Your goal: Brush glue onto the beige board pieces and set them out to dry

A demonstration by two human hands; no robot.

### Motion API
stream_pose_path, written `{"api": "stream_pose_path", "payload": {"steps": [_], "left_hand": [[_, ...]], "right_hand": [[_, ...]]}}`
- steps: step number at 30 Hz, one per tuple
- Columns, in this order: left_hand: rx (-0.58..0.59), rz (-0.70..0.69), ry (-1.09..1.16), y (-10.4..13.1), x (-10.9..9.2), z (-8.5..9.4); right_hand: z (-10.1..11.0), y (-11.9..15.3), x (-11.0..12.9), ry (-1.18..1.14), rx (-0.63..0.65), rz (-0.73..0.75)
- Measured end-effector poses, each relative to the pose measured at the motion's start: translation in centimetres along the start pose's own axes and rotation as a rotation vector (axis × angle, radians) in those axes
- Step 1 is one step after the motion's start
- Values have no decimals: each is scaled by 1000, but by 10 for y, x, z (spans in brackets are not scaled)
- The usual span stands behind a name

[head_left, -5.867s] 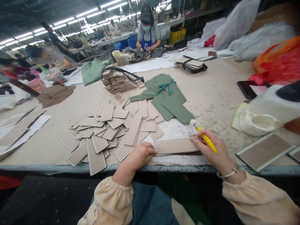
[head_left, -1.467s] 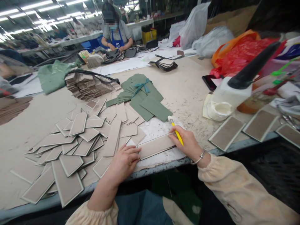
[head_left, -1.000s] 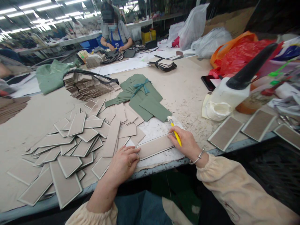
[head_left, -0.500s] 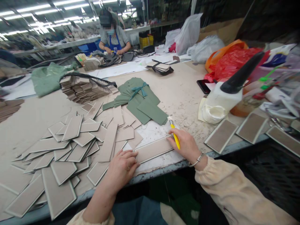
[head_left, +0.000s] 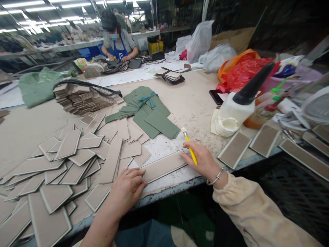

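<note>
A long beige panel (head_left: 164, 165) with pale edging lies flat near the table's front edge. My left hand (head_left: 128, 187) presses on its left end, fingers together and bent, thumb beside them. In my right hand (head_left: 202, 159) is a yellow-handled brush (head_left: 190, 151), held with its whitish tip pointing up and away. The right fingertips touch the panel's right end. Left of my left hand, loose edged panels (head_left: 84, 171) lie in an overlapping heap. Beyond the panel sits a fanned bundle of green pieces (head_left: 150, 115) tied with a teal strip.
A white plastic jug (head_left: 235, 106) with a black spout and a tape roll (head_left: 227, 125) stand to the right. Several edged panels (head_left: 235, 149) lie along the right table edge. A tied stack (head_left: 84, 97) is at the back left. Across the table, a person (head_left: 119, 41) works.
The view has swung slightly right, so the scene sits further left. Both hands keep nearly the same place on the panel, and the brush stays in my right hand.
</note>
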State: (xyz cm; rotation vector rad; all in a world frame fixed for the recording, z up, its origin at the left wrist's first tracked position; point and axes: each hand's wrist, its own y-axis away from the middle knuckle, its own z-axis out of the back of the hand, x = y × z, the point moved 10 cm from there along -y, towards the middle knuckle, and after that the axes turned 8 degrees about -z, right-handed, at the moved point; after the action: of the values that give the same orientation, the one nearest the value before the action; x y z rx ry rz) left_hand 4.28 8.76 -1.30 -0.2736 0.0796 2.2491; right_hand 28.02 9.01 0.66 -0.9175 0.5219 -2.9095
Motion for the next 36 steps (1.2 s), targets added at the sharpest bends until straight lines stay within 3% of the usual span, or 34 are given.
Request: {"api": "stream_pose_path", "payload": {"steps": [5,12,20,29,36], "left_hand": [[-45,21,-5,-2,0,3],[-67,12,-25,-3,-5,4],[-74,10,-48,-3,-6,3],[-70,27,-4,-2,-5,6],[-96,68,17,-2,0,5]], "right_hand": [[-19,5,9,-13,100,16],[-19,2,0,39,68,-11],[-25,15,39,-41,86,176],[-9,2,4,-104,309,222],[-14,5,9,-81,400,251]]}}
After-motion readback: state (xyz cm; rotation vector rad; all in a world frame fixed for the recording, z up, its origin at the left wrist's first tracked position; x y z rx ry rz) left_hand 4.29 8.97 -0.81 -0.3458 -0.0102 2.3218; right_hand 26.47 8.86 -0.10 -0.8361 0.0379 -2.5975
